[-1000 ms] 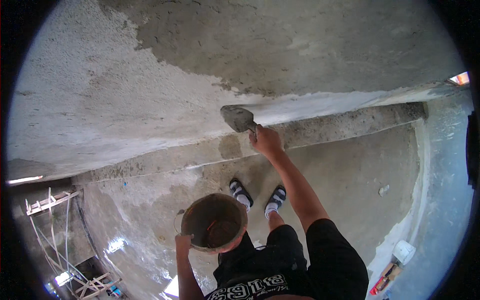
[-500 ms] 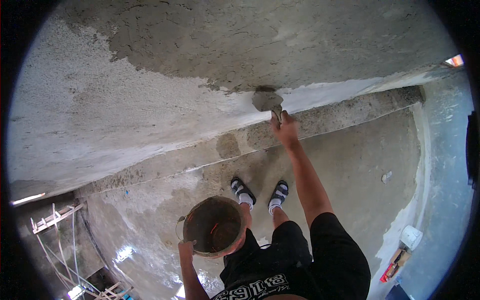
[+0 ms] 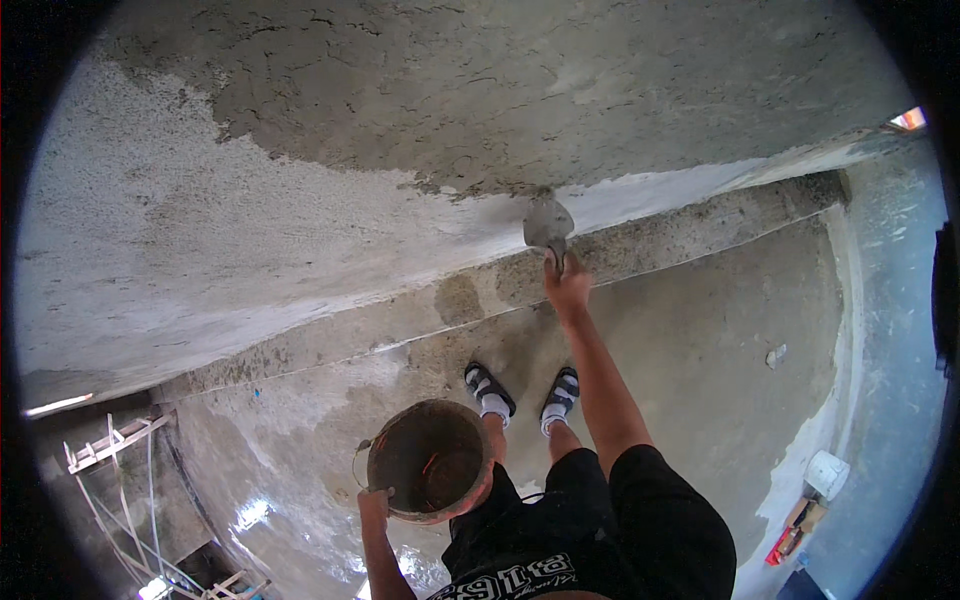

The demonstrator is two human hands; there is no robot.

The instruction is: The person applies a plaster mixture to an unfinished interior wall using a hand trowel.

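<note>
Holding a trowel point(image 3: 549, 224), the right grip point(image 3: 567, 288) is outstretched.

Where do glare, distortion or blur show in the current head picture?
Head view: white glare on the floor at lower left; head view: fisheye bending curves the floor's right-hand edge, and the corners go black; head view: the trowel looks slightly soft, the bucket rather clearer.

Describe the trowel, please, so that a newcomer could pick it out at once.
Find the wall filling the top of the view. Near its foot, in the right hand, is the trowel. Its broad, grey blade sets it apart from the deep, round bucket in the left hand.
</note>
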